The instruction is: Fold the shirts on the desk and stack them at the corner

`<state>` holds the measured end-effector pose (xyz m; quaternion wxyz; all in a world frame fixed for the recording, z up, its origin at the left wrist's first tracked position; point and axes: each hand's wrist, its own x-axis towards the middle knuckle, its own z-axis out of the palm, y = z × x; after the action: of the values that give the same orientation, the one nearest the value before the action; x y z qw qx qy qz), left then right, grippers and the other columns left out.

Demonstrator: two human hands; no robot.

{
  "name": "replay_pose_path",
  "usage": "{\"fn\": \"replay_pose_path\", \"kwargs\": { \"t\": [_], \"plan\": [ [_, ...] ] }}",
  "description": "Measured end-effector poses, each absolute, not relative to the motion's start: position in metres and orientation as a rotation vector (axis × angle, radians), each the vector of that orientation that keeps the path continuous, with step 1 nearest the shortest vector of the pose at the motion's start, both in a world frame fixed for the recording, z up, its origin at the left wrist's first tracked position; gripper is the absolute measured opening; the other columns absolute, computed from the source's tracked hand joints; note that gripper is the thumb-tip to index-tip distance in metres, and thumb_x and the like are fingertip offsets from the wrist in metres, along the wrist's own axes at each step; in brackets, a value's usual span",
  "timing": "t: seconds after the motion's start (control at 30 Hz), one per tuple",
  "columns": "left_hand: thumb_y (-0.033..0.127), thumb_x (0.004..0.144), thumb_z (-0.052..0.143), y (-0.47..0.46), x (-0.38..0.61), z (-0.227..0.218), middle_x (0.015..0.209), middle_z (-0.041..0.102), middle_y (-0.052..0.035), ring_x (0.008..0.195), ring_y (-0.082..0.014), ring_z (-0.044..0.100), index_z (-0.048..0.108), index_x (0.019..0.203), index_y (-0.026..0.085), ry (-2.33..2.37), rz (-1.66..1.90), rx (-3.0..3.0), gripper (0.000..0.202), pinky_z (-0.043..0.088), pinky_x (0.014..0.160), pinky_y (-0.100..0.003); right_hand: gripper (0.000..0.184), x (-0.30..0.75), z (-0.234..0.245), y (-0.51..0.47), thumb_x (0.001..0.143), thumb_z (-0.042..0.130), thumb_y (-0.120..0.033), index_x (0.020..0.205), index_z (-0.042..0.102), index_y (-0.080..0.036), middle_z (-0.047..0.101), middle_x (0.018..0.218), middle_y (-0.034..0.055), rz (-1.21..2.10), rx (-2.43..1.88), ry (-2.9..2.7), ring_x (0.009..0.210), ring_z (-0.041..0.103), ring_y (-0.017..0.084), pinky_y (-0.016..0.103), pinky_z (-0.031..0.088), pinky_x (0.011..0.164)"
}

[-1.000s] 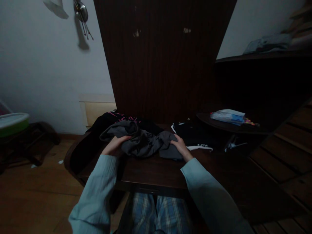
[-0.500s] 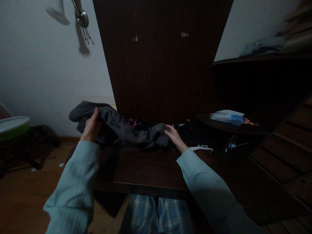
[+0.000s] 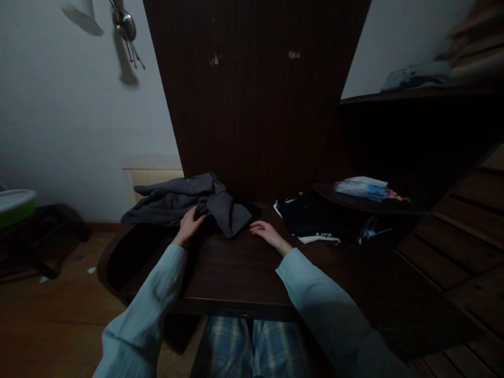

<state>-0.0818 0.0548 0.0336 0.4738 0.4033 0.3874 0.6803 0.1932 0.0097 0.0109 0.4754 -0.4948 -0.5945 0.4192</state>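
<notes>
A dark grey garment (image 3: 185, 197) lies loosely crumpled along the back left of the dark wooden desk (image 3: 236, 275). Its right end is bunched up, and one corner hangs toward the front. My left hand (image 3: 189, 227) is at the garment's front edge, thumb and fingers apart; whether it touches the cloth I cannot tell. Just right of the drooping corner, my right hand (image 3: 270, 234) is over the desk with its fingers stretched out and nothing in them. Further right lies a folded black garment (image 3: 315, 218) with white edging.
On a low rounded shelf (image 3: 366, 203) at the right rests a clear and blue plastic packet (image 3: 364, 189). Folded cloth (image 3: 417, 76) sits on the shelf above. A green tub with a pale lid (image 3: 18, 207) stands on a stool at the left. A tall dark panel (image 3: 260, 115) rises behind the desk.
Both hands have let go of the grey garment, which now lies on the desk. My left hand has moved right and down; my right hand has shifted slightly left and down.
</notes>
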Motion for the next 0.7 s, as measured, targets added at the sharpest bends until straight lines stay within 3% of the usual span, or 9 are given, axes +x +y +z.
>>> {"fn": "replay_pose_path", "kwargs": {
  "t": [0.13, 0.2, 0.27, 0.37, 0.47, 0.6, 0.7],
  "plan": [
    [0.014, 0.054, 0.070, 0.042, -0.047, 0.020, 0.128, 0.048, -0.0154, 0.135, -0.0281, 0.012, 0.060, 0.088, 0.018, 1.240, 1.669, 1.308, 0.036, 0.011, 0.108, -0.043, 0.028, 0.222, 0.019, 0.010, 0.069, 0.053, -0.015, 0.097, 0.058, -0.016, 0.062, 0.100, 0.0100, 0.310, -1.457, -1.507, 0.098, 0.055, 0.023, 0.039, 0.039, 0.089],
    [0.013, 0.055, 0.068, 0.034, -0.029, 0.016, 0.134, 0.040, -0.0164, 0.134, -0.0298, 0.014, 0.057, 0.099, 0.017, 1.287, 1.719, 1.485, 0.045, 0.005, 0.109, -0.046, 0.040, 0.241, 0.019, 0.009, 0.067, 0.056, -0.013, 0.107, 0.054, -0.014, 0.055, 0.117, 0.0151, -0.031, -1.609, -1.521, 0.113, 0.044, 0.027, 0.044, 0.031, 0.096],
    [0.012, 0.058, 0.065, 0.026, -0.012, 0.014, 0.138, 0.034, -0.0150, 0.133, -0.0293, 0.017, 0.053, 0.106, 0.018, 1.250, 1.722, 1.675, 0.050, 0.007, 0.109, -0.044, 0.049, 0.257, 0.016, 0.007, 0.065, 0.060, -0.014, 0.113, 0.051, -0.010, 0.048, 0.124, 0.0203, -0.218, -1.785, -1.489, 0.118, 0.038, 0.032, 0.048, 0.026, 0.098],
    [0.014, 0.063, 0.062, 0.018, 0.012, 0.015, 0.128, 0.042, -0.0146, 0.127, -0.0303, 0.030, 0.053, 0.101, 0.019, 1.204, 1.624, 1.832, 0.040, 0.019, 0.107, -0.043, 0.044, 0.273, 0.012, 0.005, 0.067, 0.061, -0.018, 0.108, 0.055, -0.004, 0.052, 0.117, 0.0254, -0.275, -2.015, -1.465, 0.113, 0.044, 0.035, 0.048, 0.030, 0.094],
    [0.022, 0.069, 0.061, 0.015, 0.031, 0.013, 0.109, 0.052, -0.0152, 0.118, -0.0333, 0.040, 0.052, 0.085, 0.020, 1.326, 1.561, 1.788, 0.018, 0.027, 0.102, -0.044, 0.026, 0.278, 0.016, 0.006, 0.078, 0.049, -0.017, 0.097, 0.061, -0.005, 0.062, 0.101, 0.0235, -0.231, -2.119, -1.498, 0.102, 0.054, 0.032, 0.042, 0.037, 0.086],
    [0.034, 0.071, 0.061, 0.020, 0.046, 0.007, 0.110, 0.050, -0.0166, 0.117, -0.0340, 0.041, 0.048, 0.087, 0.020, 1.578, 1.546, 1.743, 0.025, 0.033, 0.098, -0.043, 0.028, 0.276, 0.025, 0.005, 0.083, 0.038, -0.012, 0.094, 0.064, -0.008, 0.066, 0.087, 0.0209, -0.162, -2.212, -1.447, 0.085, 0.063, 0.026, 0.034, 0.042, 0.073],
    [0.034, 0.074, 0.058, 0.029, 0.054, 0.006, 0.113, 0.052, -0.0171, 0.115, -0.0308, 0.045, 0.050, 0.098, 0.016, 1.563, 1.457, 1.779, 0.032, 0.035, 0.096, -0.043, 0.028, 0.274, 0.027, 0.005, 0.084, 0.037, -0.011, 0.095, 0.063, -0.007, 0.067, 0.085, 0.0194, -0.193, -2.241, -1.420, 0.082, 0.064, 0.024, 0.030, 0.042, 0.070]
  ]
}}
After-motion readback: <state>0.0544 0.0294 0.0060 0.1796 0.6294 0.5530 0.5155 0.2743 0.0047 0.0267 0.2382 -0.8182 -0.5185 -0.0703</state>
